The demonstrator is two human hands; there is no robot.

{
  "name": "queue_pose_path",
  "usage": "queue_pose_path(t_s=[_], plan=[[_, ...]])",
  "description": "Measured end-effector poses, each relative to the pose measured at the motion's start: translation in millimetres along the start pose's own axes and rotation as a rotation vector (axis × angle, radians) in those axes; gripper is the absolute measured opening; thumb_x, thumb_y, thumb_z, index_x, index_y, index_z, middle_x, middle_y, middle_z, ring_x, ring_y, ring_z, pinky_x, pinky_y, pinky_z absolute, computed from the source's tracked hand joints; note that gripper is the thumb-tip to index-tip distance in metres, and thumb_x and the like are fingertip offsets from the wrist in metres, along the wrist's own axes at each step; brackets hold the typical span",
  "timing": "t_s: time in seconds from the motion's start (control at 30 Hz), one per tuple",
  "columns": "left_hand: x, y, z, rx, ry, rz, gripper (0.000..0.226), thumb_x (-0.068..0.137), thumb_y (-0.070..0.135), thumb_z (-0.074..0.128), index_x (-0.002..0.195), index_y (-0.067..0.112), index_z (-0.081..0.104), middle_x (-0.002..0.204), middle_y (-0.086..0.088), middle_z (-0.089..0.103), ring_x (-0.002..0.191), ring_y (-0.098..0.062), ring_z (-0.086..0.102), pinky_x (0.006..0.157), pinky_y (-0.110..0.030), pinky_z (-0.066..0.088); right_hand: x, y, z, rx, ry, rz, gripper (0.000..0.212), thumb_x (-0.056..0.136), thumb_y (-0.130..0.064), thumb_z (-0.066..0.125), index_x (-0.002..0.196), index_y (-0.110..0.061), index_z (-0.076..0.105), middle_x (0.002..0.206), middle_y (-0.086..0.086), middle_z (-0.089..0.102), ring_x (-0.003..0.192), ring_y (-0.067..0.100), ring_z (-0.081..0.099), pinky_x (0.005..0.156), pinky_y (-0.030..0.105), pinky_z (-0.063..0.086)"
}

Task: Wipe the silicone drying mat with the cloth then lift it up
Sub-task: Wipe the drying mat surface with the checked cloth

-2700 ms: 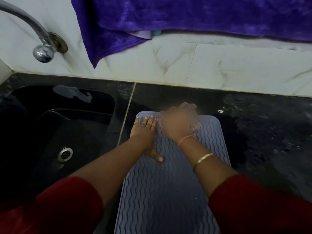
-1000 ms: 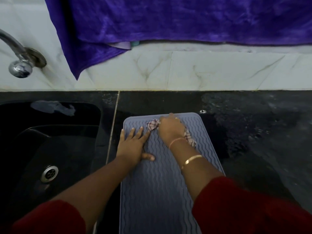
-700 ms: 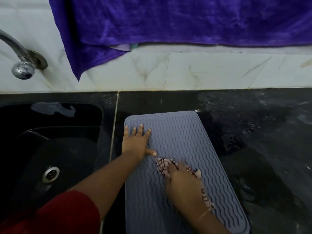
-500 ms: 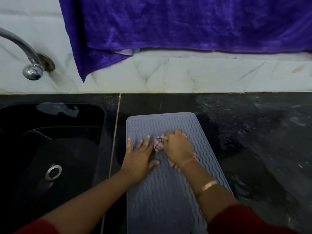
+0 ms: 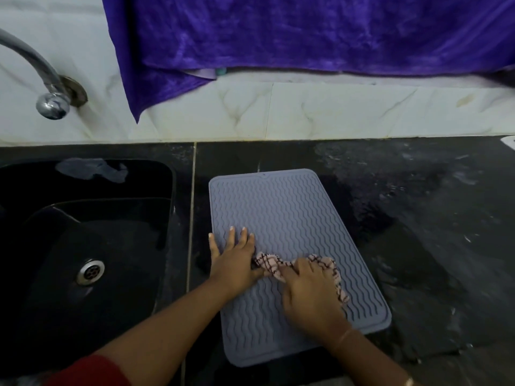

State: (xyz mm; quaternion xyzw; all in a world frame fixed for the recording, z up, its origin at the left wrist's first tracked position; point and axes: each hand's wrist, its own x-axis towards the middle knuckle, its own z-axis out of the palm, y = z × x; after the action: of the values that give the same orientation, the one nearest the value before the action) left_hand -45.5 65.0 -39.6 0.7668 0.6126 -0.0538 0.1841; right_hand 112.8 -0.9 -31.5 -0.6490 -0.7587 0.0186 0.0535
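Left hand (image 5: pixel 234 263) flat, fingers straight, pressing left side of grey mat (image 5: pixel 281 213), frame centre. Right hand (image 5: pixel 309 296) beside it, fingers curled, gripping checked cloth (image 5: pixel 267 264) against mat.

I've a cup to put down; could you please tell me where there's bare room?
Bare: the far half of the mat and the counter right of it. Crowded: its near half, with left hand, cloth and right hand.

One silicone drying mat (image 5: pixel 284 207) under two grips: one left grip (image 5: pixel 234 260), one right grip (image 5: pixel 309 291). One checked cloth (image 5: pixel 269 263) under the right grip. Left of the left grip: one sink (image 5: pixel 125 240), one drain (image 5: pixel 90 271), one tap (image 5: pixel 41 71). Beyond both: one purple towel (image 5: pixel 306 32).
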Motion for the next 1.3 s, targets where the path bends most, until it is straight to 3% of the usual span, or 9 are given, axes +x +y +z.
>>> queue_pose_path(t_s=[0.1,0.2,0.37,0.5,0.6,0.77,0.97,1.17,1.3], plan=[[-14.0,12.4,8.6,-0.017,0.094,-0.006,0.069,0.096,0.051,0.04,0.153,0.024,0.012,0.161,0.003,0.003,0.148,-0.018,-0.003,0.103,-0.056,-0.027,45.9,2.1,-12.5,-0.06,0.012,0.07,0.04,0.08,-0.022,0.046,0.117,-0.028,0.06,0.11,0.007,0.059,0.098,0.034,0.058,0.078,0.051,0.044],[-19.2,10.3,12.2,0.025,0.098,0.009,0.067,0.097,0.055,0.031,0.153,0.026,0.01,0.161,0.005,0.005,0.148,-0.014,0.004,0.106,-0.055,-0.024,79.1,3.6,-13.1,-0.018,-0.201,0.163,0.044,0.095,-0.029,0.039,0.138,-0.03,0.035,0.137,0.009,0.04,0.126,0.035,0.037,0.097,0.055,0.031],[-15.2,2.3,-2.9,0.062,-0.215,0.029,0.104,0.081,0.072,0.046,0.152,0.023,-0.011,0.159,0.002,-0.018,0.147,-0.016,-0.013,0.102,-0.063,-0.025,48.0,11.4,-6.8,-0.097,-0.229,-0.008,0.052,0.087,-0.025,0.05,0.137,-0.017,0.038,0.136,0.011,0.041,0.122,0.035,0.041,0.099,0.05,0.033],[-13.3,10.8,-6.1,0.12,-0.213,-0.015,0.104,0.082,0.069,0.049,0.152,0.022,-0.011,0.159,0.002,-0.017,0.147,-0.018,-0.011,0.104,-0.067,-0.021,-1.7,36.6,-8.3,-0.077,-0.11,-0.258,0.059,0.06,-0.023,0.075,0.117,-0.019,0.063,0.11,0.004,0.065,0.09,0.028,0.064,0.079,0.043,0.049],[-17.6,19.6,-12.0,0.182,-0.201,-0.072,0.101,0.082,0.068,0.05,0.153,0.024,-0.008,0.16,0.002,-0.013,0.148,-0.02,-0.009,0.103,-0.067,-0.02,-41.0,48.6,-11.7,-0.056,-0.144,-0.356,0.055,0.046,-0.033,0.076,0.101,-0.029,0.069,0.092,-0.006,0.067,0.075,0.02,0.064,0.068,0.036,0.051],[-36.8,38.4,-4.7,0.14,-0.06,-0.199,0.09,0.081,0.061,0.059,0.151,0.027,0.015,0.161,0.0,0.002,0.146,-0.024,0.016,0.112,-0.06,-0.01,-36.0,58.1,-26.5,0.17,-0.316,-0.31,0.048,0.082,-0.016,0.054,0.126,-0.033,0.055,0.119,-0.003,0.053,0.112,0.022,0.049,0.098,0.04,0.036],[-50.1,42.0,-5.0,0.037,-0.254,-0.233,0.112,0.071,0.057,0.072,0.153,0.03,0.001,0.161,-0.004,-0.01,0.148,-0.027,-0.003,0.107,-0.064,-0.016,14.9,36.6,-18.1,0.176,-0.242,-0.188,0.056,0.088,-0.01,0.049,0.136,-0.037,0.042,0.134,0.0,0.046,0.125,0.027,0.04,0.103,0.052,0.032],[-58.9,36.6,4.3,-0.048,-0.203,-0.251,0.108,0.075,0.056,0.069,0.152,0.032,-0.003,0.16,-0.001,-0.014,0.148,-0.02,-0.01,0.106,-0.064,-0.017,-35.0,56.5,-21.1,0.088,-0.265,-0.459,0.047,0.088,-0.014,0.049,0.132,-0.032,0.048,0.129,-0.002,0.046,0.12,0.024,0.042,0.1,0.044,0.029],[-62.8,43.3,7.5,-0.059,-0.136,-0.315,0.1,0.077,0.051,0.071,0.152,0.036,0.006,0.161,0.001,-0.005,0.148,-0.02,-0.002,0.108,-0.063,-0.014,-54.3,63.1,-23.1,0.149,-0.289,-0.471,0.036,0.092,-0.026,0.044,0.126,-0.032,0.052,0.118,-0.001,0.047,0.112,0.023,0.047,0.095,0.042,0.033]])
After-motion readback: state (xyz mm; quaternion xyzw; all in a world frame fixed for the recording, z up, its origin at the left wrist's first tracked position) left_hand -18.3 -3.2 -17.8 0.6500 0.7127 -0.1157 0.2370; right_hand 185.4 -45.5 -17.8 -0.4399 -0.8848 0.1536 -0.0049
